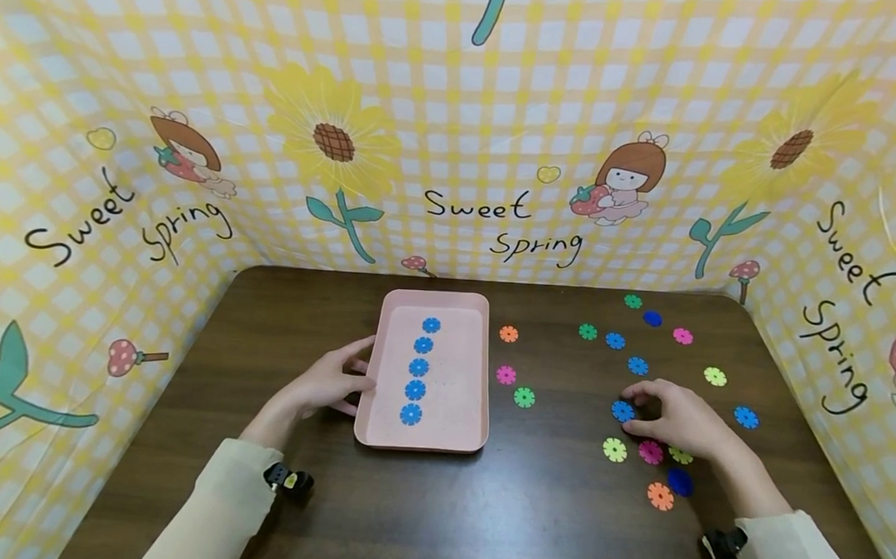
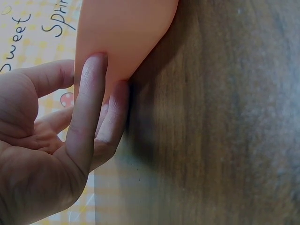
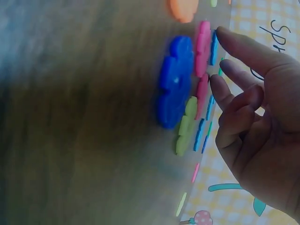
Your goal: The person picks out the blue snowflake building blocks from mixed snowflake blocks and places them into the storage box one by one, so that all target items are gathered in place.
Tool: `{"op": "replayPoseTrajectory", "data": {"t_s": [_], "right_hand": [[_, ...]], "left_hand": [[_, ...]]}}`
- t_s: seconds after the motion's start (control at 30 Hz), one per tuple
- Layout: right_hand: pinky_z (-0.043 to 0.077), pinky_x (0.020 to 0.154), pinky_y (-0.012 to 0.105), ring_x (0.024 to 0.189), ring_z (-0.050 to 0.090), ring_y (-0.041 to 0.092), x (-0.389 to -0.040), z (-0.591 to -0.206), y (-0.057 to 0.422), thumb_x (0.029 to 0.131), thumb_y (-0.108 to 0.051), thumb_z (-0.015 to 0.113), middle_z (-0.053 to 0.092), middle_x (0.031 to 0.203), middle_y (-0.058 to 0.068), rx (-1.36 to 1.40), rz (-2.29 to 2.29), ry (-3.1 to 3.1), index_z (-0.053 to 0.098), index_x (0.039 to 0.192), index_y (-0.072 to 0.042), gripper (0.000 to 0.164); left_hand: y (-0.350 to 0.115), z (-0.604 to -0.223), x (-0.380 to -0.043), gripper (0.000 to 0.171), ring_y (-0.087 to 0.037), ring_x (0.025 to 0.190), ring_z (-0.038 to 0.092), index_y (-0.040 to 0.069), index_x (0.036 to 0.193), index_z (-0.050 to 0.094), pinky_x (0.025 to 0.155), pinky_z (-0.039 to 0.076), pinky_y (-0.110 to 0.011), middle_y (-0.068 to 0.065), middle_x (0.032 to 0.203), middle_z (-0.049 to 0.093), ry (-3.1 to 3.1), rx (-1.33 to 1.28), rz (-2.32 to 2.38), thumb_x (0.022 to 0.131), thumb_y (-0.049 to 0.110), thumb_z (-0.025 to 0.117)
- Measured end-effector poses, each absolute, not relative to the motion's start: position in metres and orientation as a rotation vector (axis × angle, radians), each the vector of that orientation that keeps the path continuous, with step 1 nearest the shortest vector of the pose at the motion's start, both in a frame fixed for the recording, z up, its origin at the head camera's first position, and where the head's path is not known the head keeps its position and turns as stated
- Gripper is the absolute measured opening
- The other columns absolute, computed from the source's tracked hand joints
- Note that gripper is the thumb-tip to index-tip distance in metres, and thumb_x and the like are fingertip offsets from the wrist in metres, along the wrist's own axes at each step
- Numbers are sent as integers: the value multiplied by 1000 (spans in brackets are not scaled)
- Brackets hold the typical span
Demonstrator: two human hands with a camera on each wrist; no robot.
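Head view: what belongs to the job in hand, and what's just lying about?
Likely in the job:
pink tray, touched by left hand
five light blue discs in it
light blue disc at right hand
three loose light blue discs

Apparently lying about:
orange discs
pink discs
green discs
yellow-green discs
dark blue discs

In the head view, light falls bright and even on the cloth (image 1: 486,106) beyond the left hand (image 1: 329,380) and right hand (image 1: 670,418), with faint sheen on the tabletop (image 1: 475,514) between them. The left wrist view shows shadow just beside the hand, paler glare farther out; the right is dim, its nearest dark blue disc (image 3: 176,82) soft-edged.
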State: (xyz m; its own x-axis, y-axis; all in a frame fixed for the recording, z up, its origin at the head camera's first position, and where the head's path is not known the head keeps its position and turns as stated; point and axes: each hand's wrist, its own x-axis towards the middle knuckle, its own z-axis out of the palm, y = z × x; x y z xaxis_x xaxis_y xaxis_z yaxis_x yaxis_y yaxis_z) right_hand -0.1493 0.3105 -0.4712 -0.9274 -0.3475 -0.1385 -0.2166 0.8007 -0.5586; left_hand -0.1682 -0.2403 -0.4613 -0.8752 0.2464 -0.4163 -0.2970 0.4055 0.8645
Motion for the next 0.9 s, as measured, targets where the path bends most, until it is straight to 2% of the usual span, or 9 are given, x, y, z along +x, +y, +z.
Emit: {"op": "replayPoseTrajectory", "data": {"t_s": [0.23, 0.5, 0.9], "right_hand": [[53, 84, 45, 96, 61, 22, -148, -475, 309, 88, -31, 85, 66, 103, 0, -437, -799, 2762, 75, 115, -13, 34], [51, 79, 41, 93, 58, 20, -148, -475, 305, 88, -42, 84, 63, 102, -1, -385, -760, 2757, 73, 114, -16, 39], [51, 79, 41, 90, 58, 19, -150, -474, 302, 88, -35, 84, 63, 99, -1, -399, -791, 2733, 70, 108, -12, 33]], "left_hand": [[-241, -463, -168, 82, -32, 102, 68, 19, 166, 25, 71, 64, -48, -27, 134, 50, 2174, -72, 1494, 98, 7, 67], [-241, -463, -169, 81, -32, 102, 68, 17, 167, 24, 71, 64, -48, -28, 134, 50, 2178, -50, 1486, 98, 8, 67], [-240, -463, -168, 82, -31, 100, 68, 18, 166, 25, 70, 64, -48, -27, 132, 50, 2184, -65, 1482, 98, 7, 67]]}}
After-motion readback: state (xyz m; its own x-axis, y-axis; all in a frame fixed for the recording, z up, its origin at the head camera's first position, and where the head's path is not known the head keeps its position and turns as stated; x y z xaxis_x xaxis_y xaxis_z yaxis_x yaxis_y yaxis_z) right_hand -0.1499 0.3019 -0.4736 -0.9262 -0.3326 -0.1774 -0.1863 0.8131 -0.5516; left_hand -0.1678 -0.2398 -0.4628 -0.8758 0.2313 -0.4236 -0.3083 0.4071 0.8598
